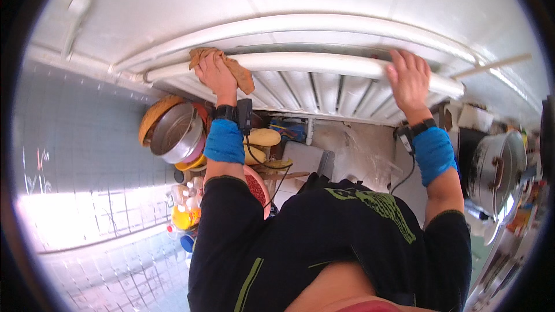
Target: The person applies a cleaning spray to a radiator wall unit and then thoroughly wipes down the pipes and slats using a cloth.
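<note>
In front of me a white radiator (327, 91) stands against the wall, its thick top pipe (303, 61) running left to right. My left hand (217, 76) presses a crumpled brown cloth (240, 76) onto the left part of this pipe. The cloth sticks out on both sides of the fingers. Toward the pipe's right end, my right hand (409, 80) is bent over it, with no cloth in it. What lies under the right palm is hidden. Both wrists carry black straps with small cabled boxes, above blue bands.
A second white pipe (312, 21) crosses the wall behind the radiator. Below left are a metal pan (175, 132), yellow squashes (262, 137), plastic bottles (186, 216) and a pink basin (256, 186). A large metal pot (494, 173) stands at right. A thin stick (494, 66) juts near the pipe's end.
</note>
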Available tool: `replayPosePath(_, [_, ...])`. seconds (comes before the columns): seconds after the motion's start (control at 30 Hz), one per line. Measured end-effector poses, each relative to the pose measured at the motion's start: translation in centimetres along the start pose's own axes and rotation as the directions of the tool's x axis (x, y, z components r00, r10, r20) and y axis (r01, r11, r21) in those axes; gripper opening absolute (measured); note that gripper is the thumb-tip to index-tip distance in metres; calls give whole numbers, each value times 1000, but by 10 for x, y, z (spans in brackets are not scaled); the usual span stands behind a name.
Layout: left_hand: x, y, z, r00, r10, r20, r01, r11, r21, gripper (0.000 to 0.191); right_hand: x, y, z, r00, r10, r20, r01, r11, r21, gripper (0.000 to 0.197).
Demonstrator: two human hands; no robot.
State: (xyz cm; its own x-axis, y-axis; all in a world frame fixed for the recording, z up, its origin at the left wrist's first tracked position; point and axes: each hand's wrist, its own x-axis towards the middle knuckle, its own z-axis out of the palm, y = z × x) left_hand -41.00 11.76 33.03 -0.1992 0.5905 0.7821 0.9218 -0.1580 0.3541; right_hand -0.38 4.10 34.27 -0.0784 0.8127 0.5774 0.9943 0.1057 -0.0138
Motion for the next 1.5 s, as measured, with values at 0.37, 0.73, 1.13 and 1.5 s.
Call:
replayPosePath(0.37, [-75, 207, 45, 968, 228, 106, -222, 973, -64, 24, 1, 3, 2, 996, -60, -65, 74, 968, 241, 40])
replayPosePath(0.73, [-117, 334, 70, 869, 454, 195, -400, 878, -263, 28, -111, 114, -42, 838, 532, -123, -223, 538, 813, 39])
replayPosePath(1.13, [-133, 404, 82, 734, 676, 64, -633, 715, -298, 38, -141, 128, -81, 877, 475, -76, -308, 677, 668, 33])
replayPosePath(1.5, [-47, 395, 30, 620, 709, -336, -777, 494, -389, 22, -134, 124, -99, 876, 469, -114, -309, 726, 614, 28])
